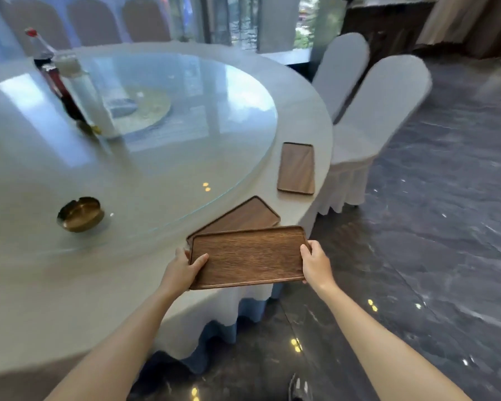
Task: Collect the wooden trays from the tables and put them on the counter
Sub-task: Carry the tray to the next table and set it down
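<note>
I hold a brown wooden tray (pixel 248 256) level over the round table's near edge. My left hand (pixel 185 269) grips its left end and my right hand (pixel 315 263) grips its right end. Just beyond it, a second wooden tray (pixel 243 215) lies on the white tablecloth (pixel 70 299), partly hidden under the held one. A third wooden tray (pixel 296 168) rests farther along the table's right edge, clear of both hands.
A glass turntable (pixel 156 140) covers the table's middle, carrying bottles (pixel 61 82) and a brass ashtray (pixel 80 214). Two white-covered chairs (pixel 373 111) stand at the table's right. Dark glossy floor (pixel 431 256) spreads to the right. A dark counter (pixel 388 21) shows at the far back right.
</note>
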Tool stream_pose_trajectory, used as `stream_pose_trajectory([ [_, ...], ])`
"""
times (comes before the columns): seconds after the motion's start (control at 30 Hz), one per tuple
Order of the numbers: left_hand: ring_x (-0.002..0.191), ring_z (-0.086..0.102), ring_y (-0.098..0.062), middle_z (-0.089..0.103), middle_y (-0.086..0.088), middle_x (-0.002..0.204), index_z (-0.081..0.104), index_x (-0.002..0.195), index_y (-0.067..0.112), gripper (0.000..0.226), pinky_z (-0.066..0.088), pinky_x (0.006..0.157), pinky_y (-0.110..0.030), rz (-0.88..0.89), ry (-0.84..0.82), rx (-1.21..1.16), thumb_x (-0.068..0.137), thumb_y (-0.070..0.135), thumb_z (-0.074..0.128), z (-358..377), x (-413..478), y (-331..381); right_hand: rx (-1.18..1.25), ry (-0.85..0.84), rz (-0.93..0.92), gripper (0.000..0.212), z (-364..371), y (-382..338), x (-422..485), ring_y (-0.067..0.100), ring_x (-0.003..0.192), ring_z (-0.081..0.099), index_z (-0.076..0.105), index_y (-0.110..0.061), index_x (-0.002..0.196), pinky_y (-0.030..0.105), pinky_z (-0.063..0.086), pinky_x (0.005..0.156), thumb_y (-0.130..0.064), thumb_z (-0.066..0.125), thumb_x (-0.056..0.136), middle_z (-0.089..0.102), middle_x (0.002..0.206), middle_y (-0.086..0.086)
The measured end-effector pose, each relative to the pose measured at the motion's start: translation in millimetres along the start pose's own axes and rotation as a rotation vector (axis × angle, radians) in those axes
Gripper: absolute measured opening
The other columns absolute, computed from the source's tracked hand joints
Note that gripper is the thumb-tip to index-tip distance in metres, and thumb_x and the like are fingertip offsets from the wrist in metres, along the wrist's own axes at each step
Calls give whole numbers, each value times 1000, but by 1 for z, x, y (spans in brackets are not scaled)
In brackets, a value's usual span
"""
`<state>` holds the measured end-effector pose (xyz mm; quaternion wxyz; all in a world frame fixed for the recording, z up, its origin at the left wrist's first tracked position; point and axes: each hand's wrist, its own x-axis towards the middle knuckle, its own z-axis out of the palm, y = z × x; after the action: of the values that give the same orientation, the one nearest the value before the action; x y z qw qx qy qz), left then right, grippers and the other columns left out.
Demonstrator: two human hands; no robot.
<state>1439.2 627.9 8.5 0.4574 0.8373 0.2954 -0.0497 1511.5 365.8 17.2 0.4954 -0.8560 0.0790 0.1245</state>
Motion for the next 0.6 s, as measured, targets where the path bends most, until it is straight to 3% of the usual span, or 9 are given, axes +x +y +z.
stream_pose_trajectory([
  [0.1, 94, 55, -33, 55, -12, 98, 41, 93, 8, 24, 41, 73, -37, -91, 123, -16, 92, 31, 45, 15, 1, 8, -109, -143, -105, 29, -9, -10, 46, 22, 84, 57, 50, -13, 111, 41, 51, 72, -27, 29, 99, 57, 90, 3],
  [0.23, 84, 55, -32, 55, -15, 90, 39, 89, 7, 20, 42, 68, -38, -205, 214, -25, 95, 26, 37, 26, 1, 10, -217, -309, -218, 34, -4, -23, 93, 19, 85, 54, 50, -11, 118, 32, 40, 74, -28, 27, 100, 59, 97, 5],
  [0.37, 83, 57, -35, 55, -14, 86, 36, 86, 8, 21, 43, 68, -39, -316, 257, -11, 95, 27, 37, 33, 4, 6, -358, -449, -291, 37, 15, -31, 126, 27, 101, 58, 45, -13, 125, 40, 46, 84, -29, 24, 100, 62, 113, 12],
  [0.5, 82, 54, -32, 56, -17, 89, 36, 84, 9, 20, 37, 66, -36, -391, 267, -14, 95, 26, 34, 38, 25, -4, -544, -501, -370, 36, 33, -36, 154, 30, 95, 60, 45, -13, 121, 41, 48, 82, -29, 20, 100, 64, 108, 14],
  [0.6, 82, 51, -30, 59, -23, 97, 37, 86, 8, 19, 33, 67, -35, -401, 261, -11, 96, 24, 32, 43, 48, -9, -714, -465, -438, 36, 44, -33, 174, 32, 89, 62, 41, -11, 125, 36, 44, 69, -25, 20, 100, 65, 104, 15],
])
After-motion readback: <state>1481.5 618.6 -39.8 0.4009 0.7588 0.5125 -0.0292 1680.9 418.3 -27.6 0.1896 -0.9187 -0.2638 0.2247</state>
